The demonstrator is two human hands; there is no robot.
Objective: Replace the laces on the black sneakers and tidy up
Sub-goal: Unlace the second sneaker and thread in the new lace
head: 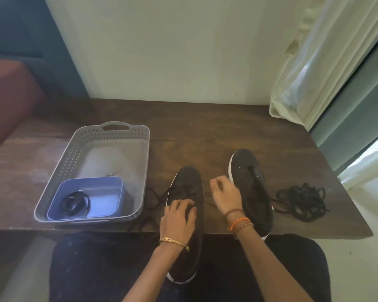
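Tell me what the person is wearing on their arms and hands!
Both forearms are bare, with no sleeves showing. The left hand has a thin gold bracelet at the wrist. The right hand has a brown thread band, an orange beaded bracelet and a thin gold one below it. Its fingernails look painted pink. No gloves or rings are visible.

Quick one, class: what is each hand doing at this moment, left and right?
Left hand: fingers curled on the lace area of the near sneaker, apparently gripping the lace.
Right hand: fingers curled beside the other sneaker; whether it holds a lace cannot be told.
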